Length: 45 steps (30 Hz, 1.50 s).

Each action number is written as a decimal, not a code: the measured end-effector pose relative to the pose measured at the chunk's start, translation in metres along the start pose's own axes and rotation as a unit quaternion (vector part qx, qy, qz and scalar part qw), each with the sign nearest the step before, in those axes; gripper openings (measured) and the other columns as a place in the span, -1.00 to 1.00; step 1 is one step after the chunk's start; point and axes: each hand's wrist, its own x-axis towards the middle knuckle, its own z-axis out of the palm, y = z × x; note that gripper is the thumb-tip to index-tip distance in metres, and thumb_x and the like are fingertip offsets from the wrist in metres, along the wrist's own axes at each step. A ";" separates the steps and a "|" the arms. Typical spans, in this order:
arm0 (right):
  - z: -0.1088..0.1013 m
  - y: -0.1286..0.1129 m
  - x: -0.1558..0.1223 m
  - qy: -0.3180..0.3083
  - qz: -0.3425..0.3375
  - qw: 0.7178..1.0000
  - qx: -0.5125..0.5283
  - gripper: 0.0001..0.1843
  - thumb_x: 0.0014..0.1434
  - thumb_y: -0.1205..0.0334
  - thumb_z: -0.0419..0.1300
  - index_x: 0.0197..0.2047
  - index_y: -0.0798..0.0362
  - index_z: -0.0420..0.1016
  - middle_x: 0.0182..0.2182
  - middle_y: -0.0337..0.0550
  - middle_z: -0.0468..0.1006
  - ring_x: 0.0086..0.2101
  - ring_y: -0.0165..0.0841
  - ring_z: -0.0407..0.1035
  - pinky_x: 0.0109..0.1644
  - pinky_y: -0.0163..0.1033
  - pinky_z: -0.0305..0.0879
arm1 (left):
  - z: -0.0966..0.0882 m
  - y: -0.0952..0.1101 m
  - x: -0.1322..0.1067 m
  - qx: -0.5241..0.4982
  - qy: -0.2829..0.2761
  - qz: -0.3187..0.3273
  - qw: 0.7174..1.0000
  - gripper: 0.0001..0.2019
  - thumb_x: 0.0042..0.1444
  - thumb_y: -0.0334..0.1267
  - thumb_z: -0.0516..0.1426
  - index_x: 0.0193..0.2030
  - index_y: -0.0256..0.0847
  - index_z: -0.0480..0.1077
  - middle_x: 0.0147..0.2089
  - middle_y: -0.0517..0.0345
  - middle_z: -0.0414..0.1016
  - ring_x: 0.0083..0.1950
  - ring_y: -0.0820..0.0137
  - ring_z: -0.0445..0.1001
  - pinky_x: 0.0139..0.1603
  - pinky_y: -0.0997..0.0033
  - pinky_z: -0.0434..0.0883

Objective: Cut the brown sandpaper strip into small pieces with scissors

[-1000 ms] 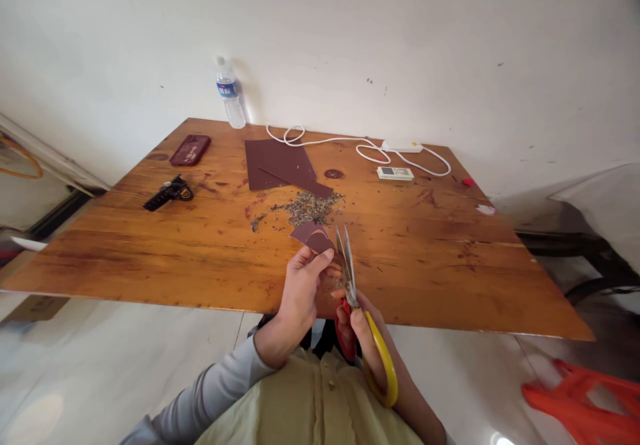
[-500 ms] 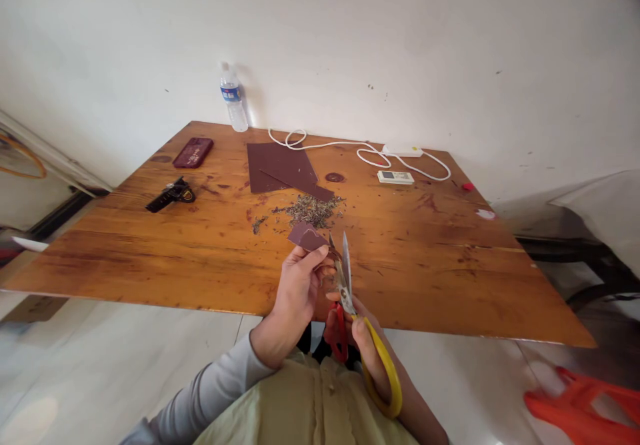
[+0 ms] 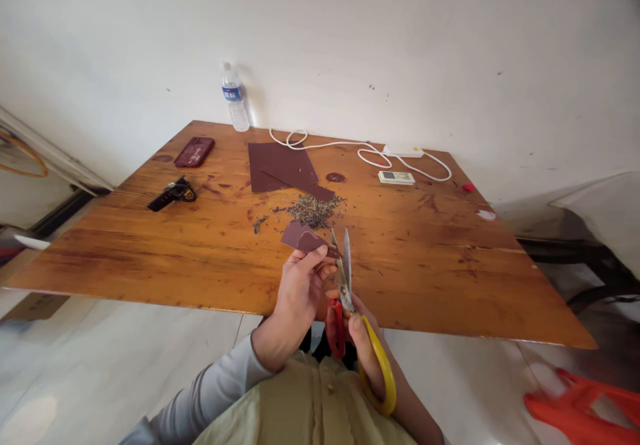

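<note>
My left hand [image 3: 297, 290] pinches a small maroon paper piece [image 3: 299, 238] above the near edge of the wooden table [image 3: 150, 252]. My right hand [image 3: 367, 348] grips scissors [image 3: 345, 278] with one red and one yellow handle. Their blades stand slightly apart, against the paper's right edge. Just beyond lies a pile of tiny paper cuttings [image 3: 311, 208], and behind it a larger maroon sheet [image 3: 283, 165] lies flat on the table.
A water bottle [image 3: 235, 106] stands at the wall. A white cable [image 3: 350, 145] and power strip, a small white remote [image 3: 396, 177], a maroon case [image 3: 194, 152] and a black tool [image 3: 171, 194] lie on the table. An orange stool [image 3: 585, 408] is at lower right.
The paper piece has turned and shifted left in my left hand. The scissors moved slightly left, blades now a little open at the paper's edge.
</note>
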 end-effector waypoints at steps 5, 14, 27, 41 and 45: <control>0.001 0.002 -0.001 0.011 0.003 1.000 0.025 -0.22 0.19 -0.61 0.15 -0.02 -0.02 0.40 -0.50 -0.33 0.39 -0.60 -0.40 0.19 -0.55 -0.29 0.13 | -0.002 -0.001 0.000 0.007 -0.011 0.005 1.000 -0.63 -0.22 -0.24 0.49 -0.49 -0.18 0.35 -0.52 0.28 0.48 -0.56 0.52 0.38 -0.51 0.48 0.32; -0.001 0.004 0.004 0.009 -0.009 1.000 -0.013 -0.25 0.20 -0.64 0.09 -0.21 -0.03 0.39 -0.59 -0.33 0.36 -0.64 -0.41 0.13 -0.59 -0.29 0.05 | 0.003 0.000 -0.002 -0.025 0.024 -0.014 0.999 -0.55 -0.31 -0.31 0.50 -0.55 -0.16 0.24 -0.52 0.28 0.51 -0.55 0.52 0.42 -0.51 0.51 0.35; -0.001 0.000 0.000 0.028 0.002 1.000 -0.004 -0.23 0.19 -0.60 0.17 -0.05 -0.01 0.45 -0.48 -0.26 0.47 -0.56 -0.39 0.25 -0.52 -0.31 0.21 | 0.003 -0.001 0.000 -0.039 0.014 -0.008 0.999 -0.54 -0.37 -0.31 0.53 -0.58 -0.18 0.28 -0.56 0.29 0.49 -0.56 0.53 0.43 -0.54 0.53 0.37; 0.005 0.010 0.005 0.035 -0.020 0.997 0.063 -0.33 0.24 -0.51 0.22 -0.09 -0.02 0.44 -0.54 -0.44 0.26 -0.66 -0.51 0.04 -0.64 -0.38 0.06 | 0.002 -0.002 -0.002 -0.038 0.017 -0.012 0.999 -0.63 -0.33 -0.31 0.53 -0.58 -0.22 0.39 -0.57 0.27 0.50 -0.55 0.50 0.47 -0.52 0.53 0.41; 0.006 0.011 0.007 0.041 -0.001 0.995 0.093 -0.31 0.17 -0.53 0.28 -0.09 -0.04 0.43 -0.52 -0.48 0.18 -0.68 -0.55 -0.03 -0.68 -0.42 0.05 | 0.004 -0.002 -0.001 -0.040 0.026 -0.007 0.999 -0.61 -0.35 -0.33 0.53 -0.60 -0.23 0.37 -0.58 0.27 0.49 -0.55 0.52 0.47 -0.46 0.53 0.42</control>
